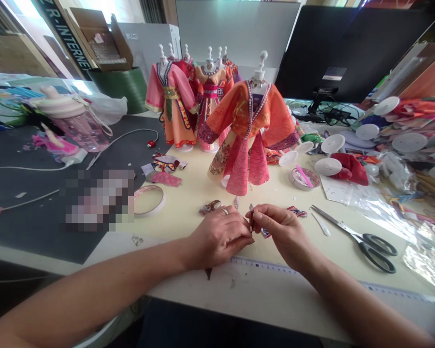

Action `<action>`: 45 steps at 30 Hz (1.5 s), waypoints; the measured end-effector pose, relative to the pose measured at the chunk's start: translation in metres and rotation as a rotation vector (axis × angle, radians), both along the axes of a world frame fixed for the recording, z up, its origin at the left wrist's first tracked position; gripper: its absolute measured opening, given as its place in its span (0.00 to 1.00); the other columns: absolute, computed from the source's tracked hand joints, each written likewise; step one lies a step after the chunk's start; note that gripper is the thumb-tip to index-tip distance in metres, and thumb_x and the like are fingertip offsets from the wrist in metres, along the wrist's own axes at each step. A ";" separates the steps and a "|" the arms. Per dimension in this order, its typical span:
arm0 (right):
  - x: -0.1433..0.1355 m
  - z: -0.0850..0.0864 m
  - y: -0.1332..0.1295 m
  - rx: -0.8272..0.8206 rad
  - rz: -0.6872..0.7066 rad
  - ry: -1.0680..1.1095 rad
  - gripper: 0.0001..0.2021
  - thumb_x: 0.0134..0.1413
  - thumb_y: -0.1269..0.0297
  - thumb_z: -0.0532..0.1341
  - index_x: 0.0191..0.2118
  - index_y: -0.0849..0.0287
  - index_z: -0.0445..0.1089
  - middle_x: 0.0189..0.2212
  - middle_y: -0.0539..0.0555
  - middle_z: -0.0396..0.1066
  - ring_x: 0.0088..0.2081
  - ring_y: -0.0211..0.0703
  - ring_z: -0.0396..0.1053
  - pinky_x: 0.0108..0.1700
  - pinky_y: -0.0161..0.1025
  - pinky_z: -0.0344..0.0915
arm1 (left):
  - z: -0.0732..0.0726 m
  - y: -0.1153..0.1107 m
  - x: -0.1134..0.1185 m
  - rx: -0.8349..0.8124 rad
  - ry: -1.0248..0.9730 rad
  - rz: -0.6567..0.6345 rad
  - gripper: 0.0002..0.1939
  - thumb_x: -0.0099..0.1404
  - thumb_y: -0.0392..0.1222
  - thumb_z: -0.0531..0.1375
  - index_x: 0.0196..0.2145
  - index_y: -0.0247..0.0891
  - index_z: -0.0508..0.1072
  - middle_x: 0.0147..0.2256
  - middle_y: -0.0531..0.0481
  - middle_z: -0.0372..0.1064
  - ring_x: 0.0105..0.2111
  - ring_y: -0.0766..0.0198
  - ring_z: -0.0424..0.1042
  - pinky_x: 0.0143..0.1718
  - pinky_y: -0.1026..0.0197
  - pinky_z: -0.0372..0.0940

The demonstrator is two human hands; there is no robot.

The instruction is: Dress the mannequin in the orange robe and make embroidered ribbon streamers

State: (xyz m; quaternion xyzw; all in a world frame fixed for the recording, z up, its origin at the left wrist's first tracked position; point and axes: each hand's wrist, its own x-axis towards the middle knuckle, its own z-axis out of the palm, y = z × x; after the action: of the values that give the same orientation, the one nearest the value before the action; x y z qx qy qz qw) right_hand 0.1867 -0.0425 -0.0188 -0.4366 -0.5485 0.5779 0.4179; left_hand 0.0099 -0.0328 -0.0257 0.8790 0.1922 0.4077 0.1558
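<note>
My left hand (221, 234), with a ring on one finger, rests low over the table with its fingers closed and its fingertips at a narrow dark patterned strip (252, 217). Thumb and fingers of my right hand (281, 229) pinch that same strip, close to its upper end. A dark pointed tip (208, 274) pokes out below my left hand; whether it belongs to the strip is hidden. Scraps of patterned trim (297, 211) lie by my right hand, and brown-and-white scraps (210, 207) lie behind my left. Beyond both hands stands a doll form in an orange-and-pink robe (252, 125).
Black-handled scissors (362, 237) and a white curved piece (321, 225) lie at right. A tape roll (148, 200) sits at left. A ruler (275, 266) runs along the front. More dressed doll forms (172, 101) stand behind, before a black monitor (348, 58).
</note>
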 end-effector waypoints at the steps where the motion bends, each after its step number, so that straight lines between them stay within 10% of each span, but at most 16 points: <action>1: 0.000 0.000 0.000 0.002 0.001 -0.004 0.10 0.52 0.58 0.60 0.28 0.58 0.70 0.24 0.48 0.67 0.28 0.35 0.60 0.32 0.35 0.56 | 0.000 0.000 0.000 -0.003 0.010 -0.002 0.04 0.63 0.35 0.56 0.30 0.35 0.69 0.29 0.46 0.73 0.32 0.64 0.71 0.38 0.59 0.63; 12: -0.005 0.004 -0.008 0.155 0.013 -0.239 0.09 0.54 0.62 0.56 0.26 0.58 0.68 0.21 0.48 0.64 0.25 0.35 0.59 0.29 0.35 0.56 | 0.007 -0.001 -0.008 0.077 -0.182 0.282 0.04 0.59 0.34 0.60 0.34 0.38 0.70 0.30 0.49 0.69 0.31 0.65 0.67 0.36 0.60 0.63; 31: -0.005 -0.004 -0.011 0.624 0.041 -0.491 0.07 0.54 0.73 0.54 0.28 0.57 0.66 0.25 0.51 0.63 0.27 0.36 0.61 0.29 0.36 0.59 | 0.003 0.005 -0.010 0.126 0.062 0.216 0.04 0.60 0.33 0.58 0.34 0.36 0.72 0.29 0.49 0.71 0.31 0.65 0.64 0.37 0.59 0.59; 45: -0.006 0.007 -0.008 0.436 0.084 -0.441 0.08 0.49 0.76 0.54 0.23 0.59 0.62 0.21 0.46 0.61 0.25 0.33 0.58 0.29 0.32 0.57 | 0.007 0.000 -0.004 0.058 0.064 0.268 0.04 0.59 0.31 0.54 0.28 0.34 0.68 0.26 0.49 0.67 0.30 0.64 0.62 0.35 0.60 0.60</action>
State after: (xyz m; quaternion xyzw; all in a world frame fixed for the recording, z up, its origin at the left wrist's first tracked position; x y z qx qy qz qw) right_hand 0.1806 -0.0510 -0.0122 -0.4285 -0.7544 0.3549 0.3484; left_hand 0.0063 -0.0330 -0.0187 0.8621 0.3009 0.4020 0.0683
